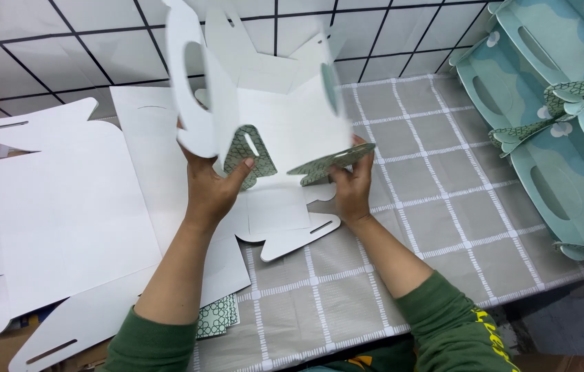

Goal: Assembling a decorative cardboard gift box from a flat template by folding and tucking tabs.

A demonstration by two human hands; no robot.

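Note:
Both my hands hold up a half-folded white cardboard box blank above the table. My left hand grips its left side near a green-patterned flap. My right hand pinches another green-patterned flap on the right side. The blank has oval handle cut-outs at the top and tilts away from me. Its lower tab hangs down to the tablecloth. My sleeves are dark green.
A stack of flat white box blanks lies on the left. Several assembled teal carrier boxes stand at the right. A grey checked tablecloth covers the table; white tiled wall is behind. A green-patterned card peeks out near the front edge.

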